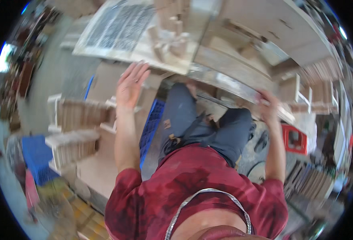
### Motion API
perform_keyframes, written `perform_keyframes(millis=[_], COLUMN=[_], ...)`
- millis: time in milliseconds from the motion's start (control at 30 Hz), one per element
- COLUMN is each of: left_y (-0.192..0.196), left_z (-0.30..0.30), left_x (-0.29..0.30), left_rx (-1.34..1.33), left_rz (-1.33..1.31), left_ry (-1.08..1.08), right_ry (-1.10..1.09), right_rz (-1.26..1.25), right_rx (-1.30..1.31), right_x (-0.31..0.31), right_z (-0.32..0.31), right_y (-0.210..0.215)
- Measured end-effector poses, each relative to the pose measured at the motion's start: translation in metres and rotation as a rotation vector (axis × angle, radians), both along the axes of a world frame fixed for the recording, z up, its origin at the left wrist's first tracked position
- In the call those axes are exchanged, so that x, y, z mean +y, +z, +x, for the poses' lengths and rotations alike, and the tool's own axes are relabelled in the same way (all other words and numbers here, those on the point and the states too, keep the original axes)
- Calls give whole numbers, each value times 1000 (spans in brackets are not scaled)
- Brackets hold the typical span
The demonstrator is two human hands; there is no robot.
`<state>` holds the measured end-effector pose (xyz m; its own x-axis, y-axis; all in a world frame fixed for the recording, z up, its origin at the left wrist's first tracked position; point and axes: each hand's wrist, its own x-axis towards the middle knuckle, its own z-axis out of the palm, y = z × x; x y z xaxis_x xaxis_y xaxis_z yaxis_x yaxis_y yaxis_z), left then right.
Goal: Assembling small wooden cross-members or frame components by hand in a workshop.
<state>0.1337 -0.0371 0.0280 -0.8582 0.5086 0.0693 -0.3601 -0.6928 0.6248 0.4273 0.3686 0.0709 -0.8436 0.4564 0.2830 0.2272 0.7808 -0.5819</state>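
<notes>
My left hand (131, 86) is raised in front of the workbench, fingers stretched out and nothing in it. It hangs near the bench's front edge, to the right of a stack of thin wood pieces (82, 115). My right hand (267, 106) is beside the right part of the wooden bench (228, 78). Motion smears its fingers, so neither their pose nor any small thing in them can be made out. Several upright wood pieces (156, 42) stand on the pale bench board (142, 58), ahead of my knees.
A printed sheet (118, 26) lies at the bench's far left. Below my left hand is a blue plastic crate (151, 124); a blue basket (38, 158) stands farther left. On the right are a red crate (287, 140) and stacked wood pieces (320, 94).
</notes>
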Motion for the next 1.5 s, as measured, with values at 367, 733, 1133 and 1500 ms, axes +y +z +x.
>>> perform_keyframes(millis=[367, 733, 1133, 1500], left_y=[-73, -100, -127, -7], left_z=[-26, -3, 4, 55], left_x=[-125, -97, -117, -151], left_rx=[208, 737, 676, 285], left_rz=[-1259, -2211, -2430, -1368], left_ry=[520, 253, 47, 670], right_ry=[-401, -267, -224, 135], right_rz=[370, 433, 338, -714], right_rx=[-99, -552, -384, -111], right_x=[194, 297, 238, -34], right_z=[113, 143, 132, 29], right_y=[73, 19, 62, -6])
